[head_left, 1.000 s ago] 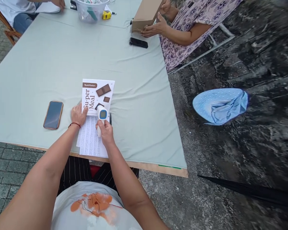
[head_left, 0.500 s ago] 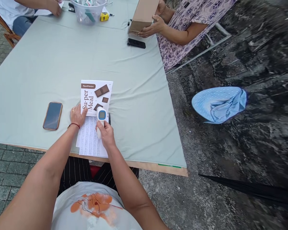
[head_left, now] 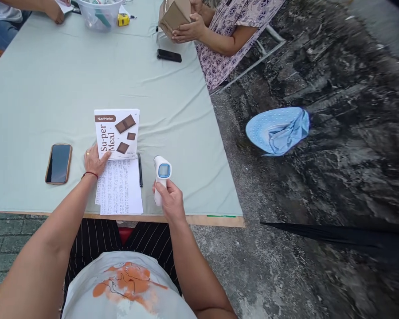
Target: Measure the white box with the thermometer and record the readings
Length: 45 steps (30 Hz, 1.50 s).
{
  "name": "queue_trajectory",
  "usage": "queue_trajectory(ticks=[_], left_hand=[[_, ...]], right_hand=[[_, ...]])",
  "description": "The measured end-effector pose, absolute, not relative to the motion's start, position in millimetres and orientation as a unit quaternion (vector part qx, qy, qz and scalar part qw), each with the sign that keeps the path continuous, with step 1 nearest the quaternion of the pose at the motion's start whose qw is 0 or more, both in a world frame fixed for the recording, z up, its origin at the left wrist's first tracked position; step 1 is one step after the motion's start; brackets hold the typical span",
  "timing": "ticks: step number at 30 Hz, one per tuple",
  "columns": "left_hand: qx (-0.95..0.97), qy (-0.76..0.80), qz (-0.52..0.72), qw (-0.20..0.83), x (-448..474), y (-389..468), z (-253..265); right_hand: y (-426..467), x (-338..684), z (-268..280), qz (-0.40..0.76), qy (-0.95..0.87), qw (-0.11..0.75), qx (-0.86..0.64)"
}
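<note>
My right hand is wrapped round the handle of a white infrared thermometer, whose blue-rimmed screen faces me. It is held over the table's near part, right of a black pen. My left hand grips the lower left edge of a white box printed "NutriMotion Su-per Meal" with brown chocolate pieces, thumb on its front. Below the box lie printed paper sheets, partly covered by it. A smartphone in a brown case rests left of my left hand.
Across the cloth-covered table, one person holds a cardboard box near a black phone. A clear plastic tub and yellow tape measure stand at the back; another person's hand is at far left. A blue hat lies off the right side.
My right hand has carried the thermometer rightward, away from the box and past the pen. My left hand stays on the box. The co-worker's cardboard box has tilted. The whole view has shifted.
</note>
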State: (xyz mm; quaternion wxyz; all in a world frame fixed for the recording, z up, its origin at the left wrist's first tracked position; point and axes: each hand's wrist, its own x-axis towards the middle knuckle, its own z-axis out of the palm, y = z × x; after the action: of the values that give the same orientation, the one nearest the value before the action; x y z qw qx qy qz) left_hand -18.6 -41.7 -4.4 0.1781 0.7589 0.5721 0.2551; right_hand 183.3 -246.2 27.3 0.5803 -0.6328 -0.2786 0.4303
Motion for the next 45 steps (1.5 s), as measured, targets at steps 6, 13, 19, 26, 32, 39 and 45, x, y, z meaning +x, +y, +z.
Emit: queue_trajectory(ticks=[6,13,19,26,32,39,45], left_hand=[[0.757,0.571,0.256,0.186,-20.5,-40.0,-9.7],[0.767,0.535,0.298,0.191,-20.4,-42.0,-15.5],[0.766,0.536,0.285,0.21,-19.5,-44.1,-18.0],[0.768,0.537,0.27,0.22,-16.4,-45.8,-17.1],[0.764,0.551,0.247,0.226,-12.8,-49.6,-13.2],[0.76,0.575,0.216,0.21,-5.7,-51.8,-13.8],[0.765,0.567,0.226,0.208,-4.1,-52.6,-16.5]], right_hand=[[-235.9,224.4,-9.2,0.214,-0.338,0.421,-0.814],[-234.1,264.8,-40.0,0.068,-0.403,0.217,-0.886],[-206.3,225.0,-25.9,0.069,-0.526,0.314,-0.787],[-153.3,188.1,-19.6,0.168,-0.549,0.185,-0.797],[-176.5,216.8,-27.3,0.21,-0.525,0.408,-0.717],[-189.0,205.0,-32.1,0.271,-0.416,0.608,-0.619],[-177.9,184.9,-22.4,0.332,-0.405,0.598,-0.607]])
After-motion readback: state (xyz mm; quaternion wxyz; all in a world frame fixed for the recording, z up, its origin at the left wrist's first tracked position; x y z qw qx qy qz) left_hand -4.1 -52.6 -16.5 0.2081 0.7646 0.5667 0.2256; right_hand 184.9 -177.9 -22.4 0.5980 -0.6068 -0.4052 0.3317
